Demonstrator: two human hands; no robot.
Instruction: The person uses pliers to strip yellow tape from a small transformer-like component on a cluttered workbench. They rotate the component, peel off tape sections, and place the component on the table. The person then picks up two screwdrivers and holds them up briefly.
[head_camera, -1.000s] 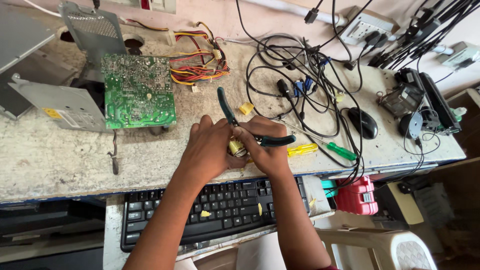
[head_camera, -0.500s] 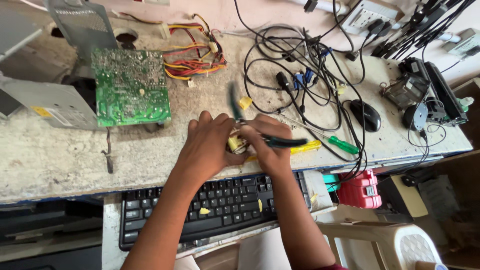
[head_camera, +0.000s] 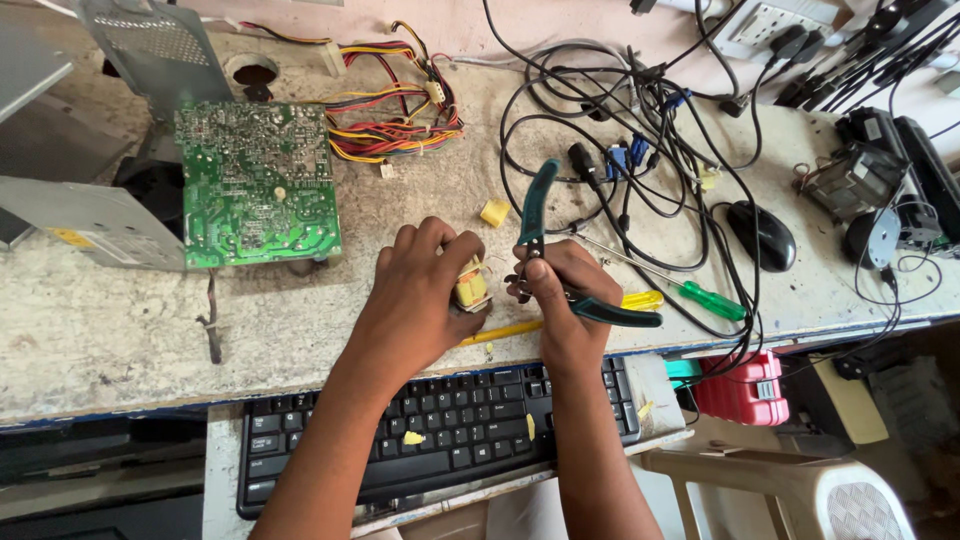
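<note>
Head view looks down on two hands over a stone worktop (head_camera: 100, 340). One left hand (head_camera: 415, 300) is closed around one small yellow part (head_camera: 471, 287), holding it just above the worktop near the middle. One right hand (head_camera: 565, 300) is closed on one pair of teal-handled pliers (head_camera: 560, 265) (one handle points up, the other sticks out to the right), and the pliers' tip sits right beside the yellow part. One green circuit board (head_camera: 258, 183) lies to the left, well apart from the hands. One green-and-yellow screwdriver (head_camera: 690, 295) lies to the right, with one black mouse (head_camera: 762, 235) beyond it. One black keyboard (head_camera: 440, 430) sits under the wrists. One bundle of red, yellow and black wires (head_camera: 395, 120) lies at the back. Two small yellow scraps rest on the keyboard.
</note>
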